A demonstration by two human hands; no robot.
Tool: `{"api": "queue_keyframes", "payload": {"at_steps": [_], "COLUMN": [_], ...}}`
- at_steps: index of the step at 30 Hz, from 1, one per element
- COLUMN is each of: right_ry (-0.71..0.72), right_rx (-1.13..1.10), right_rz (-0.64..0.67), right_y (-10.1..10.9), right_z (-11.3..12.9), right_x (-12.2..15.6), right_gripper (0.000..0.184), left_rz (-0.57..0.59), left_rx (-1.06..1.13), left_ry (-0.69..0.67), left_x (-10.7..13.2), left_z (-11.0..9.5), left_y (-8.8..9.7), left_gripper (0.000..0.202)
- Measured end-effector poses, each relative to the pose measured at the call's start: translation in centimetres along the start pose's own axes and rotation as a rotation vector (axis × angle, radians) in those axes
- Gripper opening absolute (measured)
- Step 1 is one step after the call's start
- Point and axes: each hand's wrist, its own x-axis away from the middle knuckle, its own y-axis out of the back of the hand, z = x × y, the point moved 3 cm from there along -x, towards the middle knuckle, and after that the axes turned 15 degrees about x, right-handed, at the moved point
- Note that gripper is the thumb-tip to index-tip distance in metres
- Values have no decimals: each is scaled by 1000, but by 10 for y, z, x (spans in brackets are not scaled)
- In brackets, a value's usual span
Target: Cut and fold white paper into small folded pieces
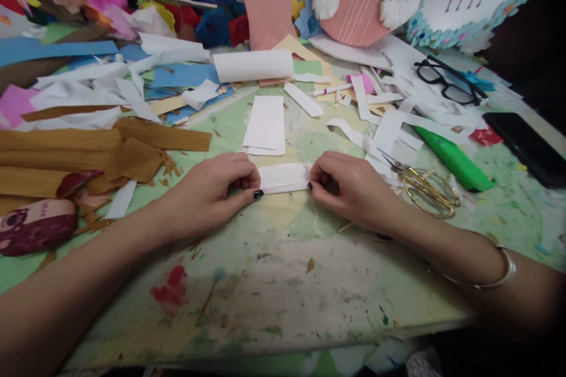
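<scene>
A folded strip of white paper (285, 178) lies crosswise between my two hands, just above the table. My left hand (221, 188) pinches its left end between thumb and fingers. At the right end, my right hand (349, 188) grips the strip the same way. Its ends are hidden by my fingers. Just beyond it are stacked white paper rectangles (266, 123). Gold-handled scissors (428, 188) rest beside my right hand, with white paper strips (389, 129) near their blades.
Brown crepe paper (79, 156) and a dark red and pink oval object (38, 227) sit at left. A white paper roll (254, 65) lies farther back. On the right are a green object (455, 159), black glasses (451, 79) and a phone (528, 144). Guitar-shaped paper crafts (358, 12) stand behind.
</scene>
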Motion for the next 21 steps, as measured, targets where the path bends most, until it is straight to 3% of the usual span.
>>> {"api": "queue_keyframes", "payload": {"at_steps": [5,21], "right_ry": [7,-21], "right_rx": [78,10], "right_rz": [-32,-34], "right_y": [-2,-1], "right_z": [3,3], "right_x": [0,0], "right_gripper": [4,5], "left_rz": [-2,-63], "left_rx": [1,-33], "left_ry": [5,85], "left_x": [1,-2], "left_z": [-1,-4], "left_y": [-1,-5], "left_gripper": [13,5]}}
